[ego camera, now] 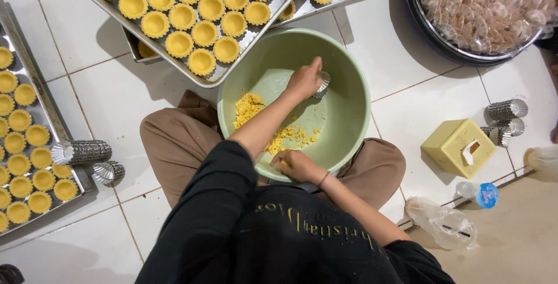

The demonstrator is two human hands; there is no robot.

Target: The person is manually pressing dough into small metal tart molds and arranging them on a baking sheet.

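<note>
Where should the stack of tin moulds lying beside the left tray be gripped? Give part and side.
Grip the stack of tin moulds around its ribbed middle, probably from above: it lies on its side, flared rim toward the tray, long sides exposed.

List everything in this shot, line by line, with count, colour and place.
bowl: one, pale green, on the lap
dough: loose crumbs, yellow, inside the bowl
trays: at least three, metal, far side and left
tart shells: many, yellow, filling the trays
mould stacks: several, silver, on the floor left and right
round pan: one, dark, plastic-covered, top right
box: one, yellow, right
bottle: one, clear, beside the box
plastic bag: one, clear, lower right
left hand: in the bowl, holding a silver mould
right hand: at the bowl's near rim, pinching dough
</note>
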